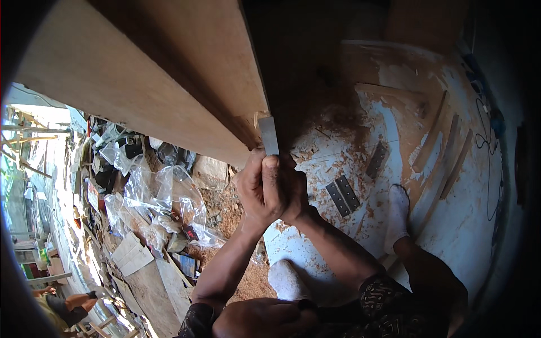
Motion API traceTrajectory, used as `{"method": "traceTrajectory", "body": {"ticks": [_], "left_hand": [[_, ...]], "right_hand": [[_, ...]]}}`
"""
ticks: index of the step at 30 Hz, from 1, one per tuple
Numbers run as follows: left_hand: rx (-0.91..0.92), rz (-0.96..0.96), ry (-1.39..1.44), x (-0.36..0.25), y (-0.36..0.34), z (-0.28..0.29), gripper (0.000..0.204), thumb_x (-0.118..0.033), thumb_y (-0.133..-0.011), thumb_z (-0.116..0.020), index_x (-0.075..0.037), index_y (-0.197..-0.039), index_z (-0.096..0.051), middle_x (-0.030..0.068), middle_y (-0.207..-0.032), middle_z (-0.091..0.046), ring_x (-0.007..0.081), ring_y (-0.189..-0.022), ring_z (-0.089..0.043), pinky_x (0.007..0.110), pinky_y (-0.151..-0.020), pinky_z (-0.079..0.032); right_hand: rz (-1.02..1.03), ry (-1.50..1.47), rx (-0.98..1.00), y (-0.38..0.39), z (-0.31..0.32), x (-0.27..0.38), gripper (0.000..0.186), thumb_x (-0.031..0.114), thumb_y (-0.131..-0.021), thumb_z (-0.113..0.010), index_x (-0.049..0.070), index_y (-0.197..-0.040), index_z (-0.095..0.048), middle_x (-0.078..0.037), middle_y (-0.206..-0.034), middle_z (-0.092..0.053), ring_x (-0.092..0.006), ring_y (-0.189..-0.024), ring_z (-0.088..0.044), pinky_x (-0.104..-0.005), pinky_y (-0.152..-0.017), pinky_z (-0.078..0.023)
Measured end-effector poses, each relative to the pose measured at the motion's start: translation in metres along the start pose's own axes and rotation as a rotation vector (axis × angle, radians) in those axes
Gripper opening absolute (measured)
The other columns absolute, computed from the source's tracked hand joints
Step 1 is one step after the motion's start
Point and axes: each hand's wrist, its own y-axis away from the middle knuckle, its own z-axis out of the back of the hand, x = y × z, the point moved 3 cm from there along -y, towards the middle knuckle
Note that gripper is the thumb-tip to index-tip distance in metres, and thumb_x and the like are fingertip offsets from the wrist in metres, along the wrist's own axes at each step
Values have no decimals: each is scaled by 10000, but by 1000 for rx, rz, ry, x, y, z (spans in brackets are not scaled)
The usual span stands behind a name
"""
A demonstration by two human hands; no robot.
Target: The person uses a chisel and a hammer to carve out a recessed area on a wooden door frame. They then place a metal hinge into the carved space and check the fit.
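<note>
Both my hands are closed together around a flat-bladed chisel, whose bright metal blade points away from me. My left hand lies on the near side, with a thumb along the base of the blade. Tucked against it, my right hand also grips the tool; the handle is hidden by the fingers. The blade's end touches the edge of a big wooden door panel with a recessed groove. A small curl of wood sticks up beside the blade tip.
A dark butt hinge lies on the pale floor among shavings, with another dark hinge plate beyond it. Wood strips and a cable lie at right. Left are clear plastic bags and cardboard. Another person is at lower left.
</note>
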Motion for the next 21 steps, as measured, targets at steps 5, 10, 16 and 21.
{"method": "traceTrajectory", "body": {"ticks": [5,10,16,21], "left_hand": [[-3,38,-6,1,1,-1,321,-214,-1102,-470,24,-979,-646,58,-807,-666,93,-704,-574,239,-641,-440],[-9,-19,98,0,-1,-3,316,-213,-1105,-458,13,-976,-637,70,-827,-687,92,-710,-589,240,-641,-453],[-1,25,28,5,0,0,319,-213,-1108,-445,10,-986,-637,64,-835,-691,99,-753,-619,235,-668,-465],[27,13,7,7,0,-2,326,-222,-1112,-442,11,-985,-632,48,-831,-685,83,-693,-574,231,-649,-458]], "right_hand": [[-66,-274,-23,12,-5,-5,356,208,-1004,-657,56,-1321,-604,-135,-1298,-643,-224,-1177,-665,-298,-919,-549],[11,-181,-24,-10,3,3,372,222,-979,-676,89,-1323,-625,-126,-1305,-641,-253,-1154,-680,-337,-879,-578],[32,-79,7,2,2,1,402,214,-969,-672,88,-1346,-614,-115,-1304,-638,-264,-1077,-706,-336,-853,-581],[27,-122,-18,0,-4,-8,378,201,-974,-675,74,-1325,-613,-112,-1292,-646,-229,-1072,-709,-315,-828,-577]]}}
